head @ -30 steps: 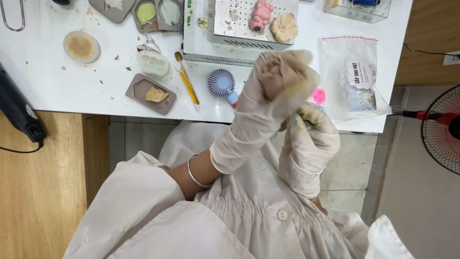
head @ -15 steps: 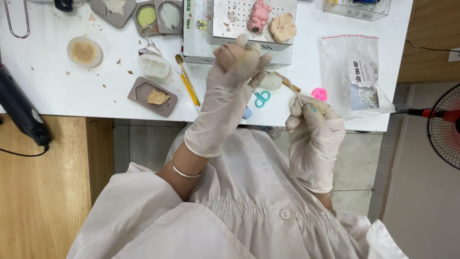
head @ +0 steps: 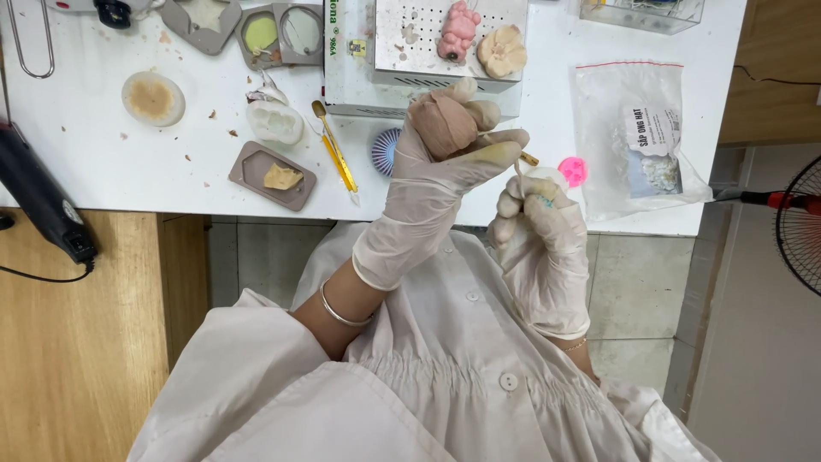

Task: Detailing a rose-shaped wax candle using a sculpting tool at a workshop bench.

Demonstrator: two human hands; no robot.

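Observation:
My left hand (head: pixel 436 175), in a white glove, grips a tan rounded wax figure (head: pixel 446 122) above the table's front edge. My right hand (head: pixel 539 239), also gloved, is closed around a thin stick tool (head: pixel 519 167) whose tip reaches up to the figure. Both hands are over my white coat, close together. A pink figure (head: pixel 458 28) and a cream flower-shaped piece (head: pixel 502 50) rest on a white perforated box (head: pixel 402 60) just beyond my left hand.
On the white table (head: pixel 111 171): grey moulds (head: pixel 272 175), a yellow-handled tool (head: pixel 335 154), a round tan disc (head: pixel 152 97), a blue ribbed disc (head: pixel 385 151), a pink blob (head: pixel 572 169), a clear zip bag (head: pixel 637 150). A black tool (head: pixel 38 201) hangs left; a fan (head: pixel 800 222) stands right.
My left hand with the tan figure swung left toward the box, then came back right and lower. My right hand stayed near the table edge, its tool tip now meeting the figure.

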